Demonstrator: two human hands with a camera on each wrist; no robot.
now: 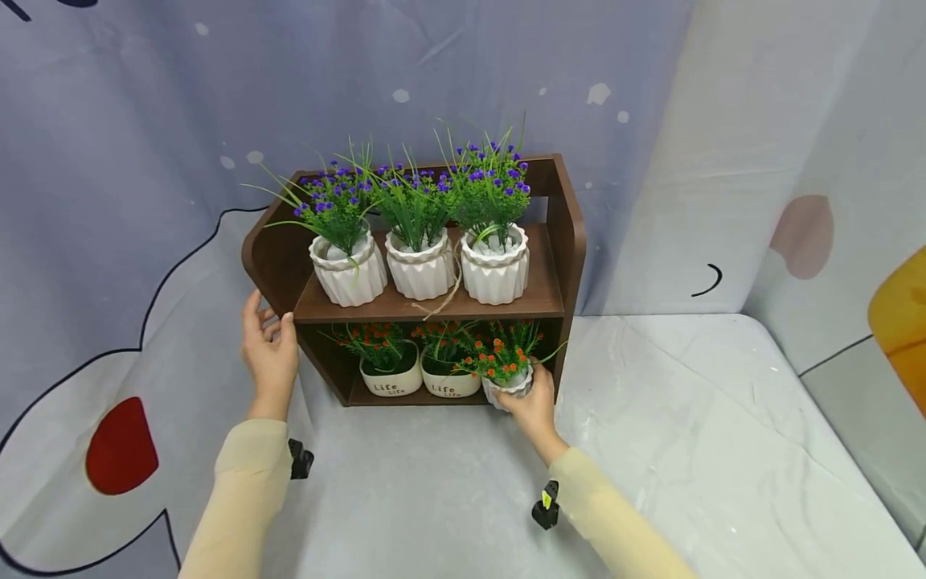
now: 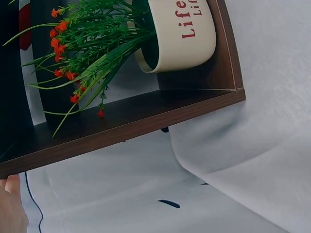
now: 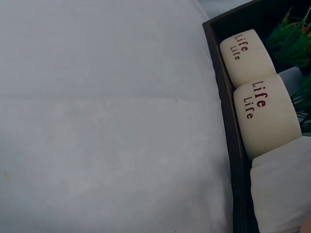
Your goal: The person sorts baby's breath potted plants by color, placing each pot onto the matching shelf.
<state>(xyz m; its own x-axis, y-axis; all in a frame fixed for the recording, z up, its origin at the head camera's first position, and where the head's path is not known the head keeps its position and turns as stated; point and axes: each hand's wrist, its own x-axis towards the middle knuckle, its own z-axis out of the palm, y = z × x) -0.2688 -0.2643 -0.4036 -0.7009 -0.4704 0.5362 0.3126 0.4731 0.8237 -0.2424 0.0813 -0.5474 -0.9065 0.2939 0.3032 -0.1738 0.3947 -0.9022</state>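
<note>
A brown two-tier wooden shelf (image 1: 427,312) stands against the curtain. My left hand (image 1: 269,358) touches its left side panel, fingers along the outside and thumb by the front edge. At the right end of the lower tier, my right hand (image 1: 534,410) grips a white ribbed pot (image 3: 279,187) of orange flowers (image 1: 499,360), its base at the shelf's front edge. Beside it are two cream oval "Life" pots, a left one (image 1: 391,378) and a middle one (image 1: 450,381), also with orange flowers. Only a bit of my left hand (image 2: 12,206) shows in the left wrist view.
On the upper tier stand three white ribbed pots with purple flowers: a left one (image 1: 349,269), a middle one (image 1: 419,267) and a right one (image 1: 496,265). Twine hangs over the shelf edge. A pale cloth-covered surface (image 1: 687,450) spreads in front and right; printed curtain (image 1: 434,64) hangs behind.
</note>
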